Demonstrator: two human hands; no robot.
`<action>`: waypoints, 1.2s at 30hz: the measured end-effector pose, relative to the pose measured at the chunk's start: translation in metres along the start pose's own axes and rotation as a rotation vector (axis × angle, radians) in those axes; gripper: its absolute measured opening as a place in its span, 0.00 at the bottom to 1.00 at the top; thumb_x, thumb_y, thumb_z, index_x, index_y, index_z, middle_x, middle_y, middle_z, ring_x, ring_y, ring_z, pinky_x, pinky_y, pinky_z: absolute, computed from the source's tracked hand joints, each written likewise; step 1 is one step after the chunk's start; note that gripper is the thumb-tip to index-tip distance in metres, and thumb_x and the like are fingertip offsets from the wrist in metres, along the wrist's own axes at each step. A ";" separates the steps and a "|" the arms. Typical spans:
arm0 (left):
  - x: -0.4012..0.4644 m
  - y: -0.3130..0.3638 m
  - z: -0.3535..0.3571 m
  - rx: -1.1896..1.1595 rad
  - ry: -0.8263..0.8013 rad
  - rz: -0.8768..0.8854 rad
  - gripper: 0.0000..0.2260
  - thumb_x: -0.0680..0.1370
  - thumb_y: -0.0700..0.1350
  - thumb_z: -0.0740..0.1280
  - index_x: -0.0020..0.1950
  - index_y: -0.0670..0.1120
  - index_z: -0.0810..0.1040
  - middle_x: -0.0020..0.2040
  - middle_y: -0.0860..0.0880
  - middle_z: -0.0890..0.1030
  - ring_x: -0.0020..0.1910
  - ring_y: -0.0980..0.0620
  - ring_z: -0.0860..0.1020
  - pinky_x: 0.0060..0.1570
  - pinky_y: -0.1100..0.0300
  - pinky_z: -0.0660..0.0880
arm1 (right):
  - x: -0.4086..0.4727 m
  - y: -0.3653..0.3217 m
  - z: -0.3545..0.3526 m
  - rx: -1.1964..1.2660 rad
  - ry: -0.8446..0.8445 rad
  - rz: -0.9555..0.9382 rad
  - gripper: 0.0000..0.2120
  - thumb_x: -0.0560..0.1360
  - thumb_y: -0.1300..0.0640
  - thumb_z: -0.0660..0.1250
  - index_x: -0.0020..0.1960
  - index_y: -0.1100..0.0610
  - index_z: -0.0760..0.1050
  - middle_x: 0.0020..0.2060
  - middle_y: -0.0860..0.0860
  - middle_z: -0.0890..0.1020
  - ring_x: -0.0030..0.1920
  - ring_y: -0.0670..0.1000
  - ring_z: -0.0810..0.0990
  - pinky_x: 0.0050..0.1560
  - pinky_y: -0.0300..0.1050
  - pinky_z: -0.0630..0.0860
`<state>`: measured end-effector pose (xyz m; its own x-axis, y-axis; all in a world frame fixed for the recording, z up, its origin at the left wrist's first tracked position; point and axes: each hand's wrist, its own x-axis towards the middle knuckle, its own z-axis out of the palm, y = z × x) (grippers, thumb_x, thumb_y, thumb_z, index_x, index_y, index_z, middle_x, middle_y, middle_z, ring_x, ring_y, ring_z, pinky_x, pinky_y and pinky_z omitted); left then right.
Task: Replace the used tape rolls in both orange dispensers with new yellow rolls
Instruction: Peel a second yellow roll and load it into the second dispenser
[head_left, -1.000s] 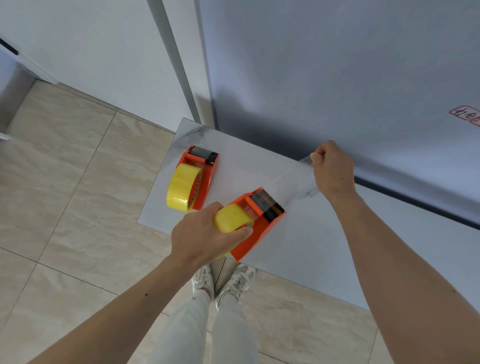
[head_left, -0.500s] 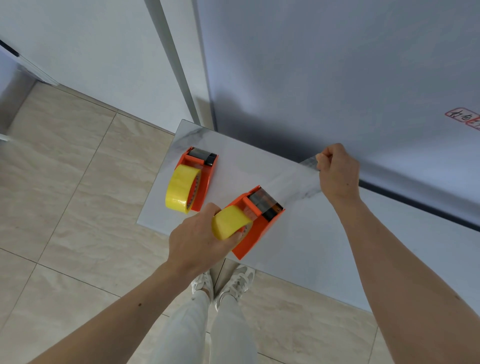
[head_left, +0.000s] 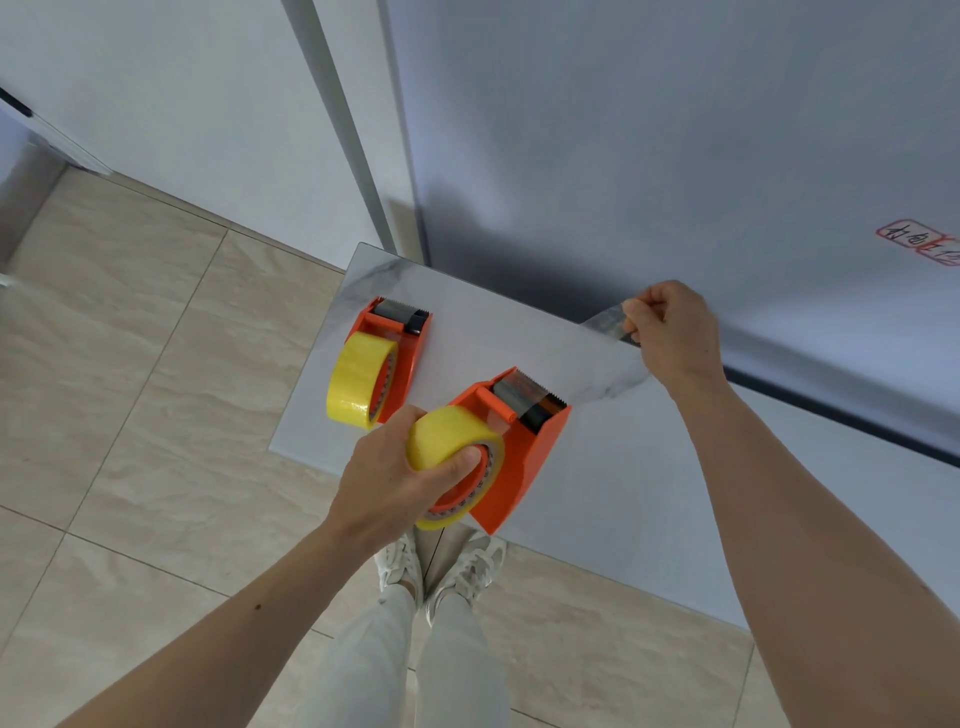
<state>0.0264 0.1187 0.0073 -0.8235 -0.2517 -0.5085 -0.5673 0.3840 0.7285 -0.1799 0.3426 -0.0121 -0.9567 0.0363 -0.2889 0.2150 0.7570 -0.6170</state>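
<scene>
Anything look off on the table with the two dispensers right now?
Only the near dispenser: it overhangs the table edge, steadied by the left hand gripping its yellow roll. The right hand pinches the tape strip.

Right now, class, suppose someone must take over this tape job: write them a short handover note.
Left hand grips the yellow roll seated in the near dispenser.
Right hand pinches the tape end, pulled out past the cutter.
Far dispenser stands on the table, its own roll fitted.
Done: both rolls in.
Left: cut off the pulled strip.
</scene>
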 end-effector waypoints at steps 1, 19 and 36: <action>-0.001 0.000 0.000 0.042 0.008 0.003 0.31 0.61 0.74 0.64 0.51 0.52 0.74 0.43 0.56 0.79 0.43 0.56 0.80 0.41 0.52 0.81 | 0.001 -0.002 -0.001 -0.009 0.000 -0.015 0.05 0.79 0.58 0.63 0.49 0.59 0.76 0.39 0.51 0.83 0.42 0.51 0.81 0.40 0.36 0.73; -0.001 0.016 -0.011 -0.233 0.147 0.019 0.28 0.63 0.68 0.66 0.53 0.49 0.74 0.45 0.52 0.80 0.45 0.53 0.80 0.36 0.68 0.78 | -0.011 0.009 0.026 0.117 -0.104 0.224 0.03 0.73 0.61 0.66 0.46 0.57 0.78 0.37 0.51 0.84 0.33 0.47 0.79 0.39 0.42 0.73; 0.031 0.046 -0.004 -0.613 0.350 -0.116 0.07 0.75 0.55 0.71 0.46 0.56 0.74 0.44 0.55 0.80 0.45 0.54 0.80 0.33 0.70 0.76 | -0.094 -0.024 0.070 1.146 -0.649 0.896 0.14 0.81 0.66 0.55 0.58 0.58 0.78 0.34 0.53 0.75 0.30 0.48 0.69 0.32 0.39 0.69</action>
<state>-0.0251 0.1250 0.0269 -0.6548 -0.5702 -0.4960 -0.4712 -0.2051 0.8578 -0.0815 0.2751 -0.0215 -0.2673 -0.3186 -0.9094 0.9515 -0.2362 -0.1969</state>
